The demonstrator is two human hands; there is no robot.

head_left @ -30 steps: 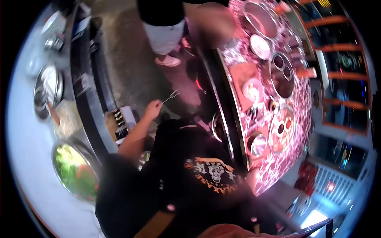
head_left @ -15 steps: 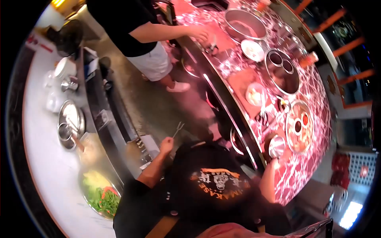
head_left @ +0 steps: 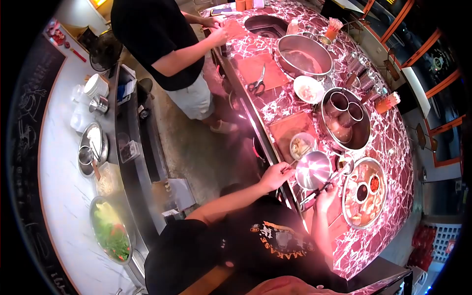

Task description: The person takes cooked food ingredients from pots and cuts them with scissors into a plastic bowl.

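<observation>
My left hand [head_left: 276,176], fingers pinched round a thin metal fork, reaches over the counter's edge beside a shiny metal bowl [head_left: 313,170]. The fork's far end is hard to make out near a small clear bowl of food [head_left: 300,146]. On the other side of the metal bowl, my right hand [head_left: 325,197] is closed round its handle. A dark-handled utensil [head_left: 314,195] lies alongside; whether my right hand touches it is unclear. To the right stands a wide pan of food [head_left: 364,199] with two round cups in it.
Scissors [head_left: 257,86] rest on a red mat, near two large metal pots [head_left: 305,56] [head_left: 345,120]. A co-worker [head_left: 162,49] stands at the counter farther up. On the left, a white counter [head_left: 59,162] holds a bowl of greens [head_left: 112,231] and stacked dishes [head_left: 96,86].
My left hand has moved from above the floor to the counter beside the metal bowl. My right hand has lifted the metal bowl and brought it left. The co-worker's hands have moved farther up the counter.
</observation>
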